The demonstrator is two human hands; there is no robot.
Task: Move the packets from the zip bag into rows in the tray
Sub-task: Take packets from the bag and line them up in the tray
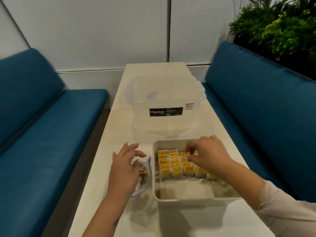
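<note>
While the hands work: the scene goes as below, from the biggest thing to the smallest.
Table (119,117): long and pale, between two blue benches (42,134); it carries everything.
Storage box (164,105): clear plastic with a lid and a dark label, at the far middle of the table, apart from the work.
Tray (188,201): white, with upright walls, near the person on the right side; its far half is filled, its near half looks empty.
Zip bag (145,175): clear, soft, with a blue edge; it lies flat just beside the left wall of the tray and some packets show inside.
Left hand (124,170): it rests on the zip bag, fingers spread and loose, gripping nothing that I can see.
Right hand (206,156): over the far rows in the tray, fingertips bent together at a packet; whether it pinches one I cannot tell.
Packets (174,163): small paper squares with yellow labels, standing upright in tight rows.
Handling, my judgement: packets are probably light, thin and easy to bend; take each one by its top edge with two fingertips, and hold the slippery bag down meanwhile.
</note>
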